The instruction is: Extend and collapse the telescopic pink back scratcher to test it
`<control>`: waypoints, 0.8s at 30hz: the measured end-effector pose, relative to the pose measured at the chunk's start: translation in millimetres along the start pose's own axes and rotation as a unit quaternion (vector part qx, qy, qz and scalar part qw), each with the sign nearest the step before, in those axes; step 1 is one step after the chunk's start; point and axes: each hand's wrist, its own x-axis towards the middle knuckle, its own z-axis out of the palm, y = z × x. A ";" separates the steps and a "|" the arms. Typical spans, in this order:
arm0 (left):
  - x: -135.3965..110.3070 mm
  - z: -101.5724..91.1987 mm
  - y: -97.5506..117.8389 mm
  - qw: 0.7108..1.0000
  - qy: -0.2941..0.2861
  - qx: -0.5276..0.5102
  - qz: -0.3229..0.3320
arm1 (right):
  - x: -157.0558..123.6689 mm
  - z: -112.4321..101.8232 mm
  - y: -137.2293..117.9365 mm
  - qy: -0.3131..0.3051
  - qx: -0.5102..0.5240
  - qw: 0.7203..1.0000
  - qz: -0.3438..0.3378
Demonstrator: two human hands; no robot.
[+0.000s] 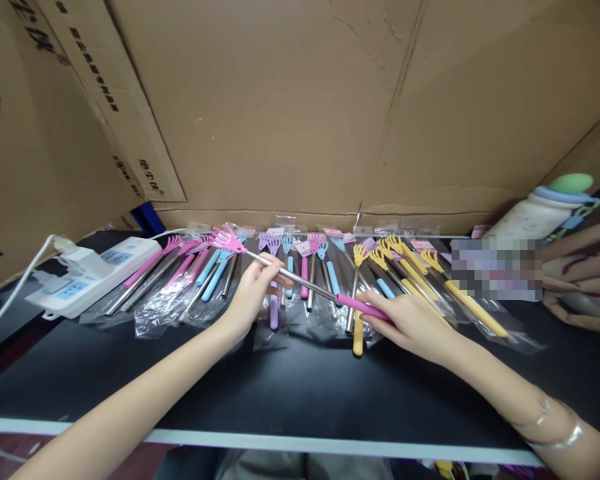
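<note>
A pink back scratcher [300,277] with a hand-shaped head and a metal rod is held slantwise above the black table. My left hand [253,293] pinches the rod just below the pink claw. Around the pink grip at the other end, my right hand [405,320] is closed. Beneath and behind lie several more back scratchers in clear plastic sleeves, among them a purple one [274,310], a blue one [215,280] and yellow ones [475,308]. A yellow-handled one [359,333] lies close to my right fingers.
A white power strip [140,257] with plugs and a cable sits at the left. Cardboard [300,107] walls the back. A white bottle [535,213] with a green and blue lid leans at the right, near a blurred hand-like shape [580,280]. The table's pale edge [260,437] runs along the front.
</note>
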 end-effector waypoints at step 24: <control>-6.8 4.4 0.1 1.000 -0.006 0.015 0.026 | -1.2 2.1 -7.4 -0.016 0.122 0.991 0.053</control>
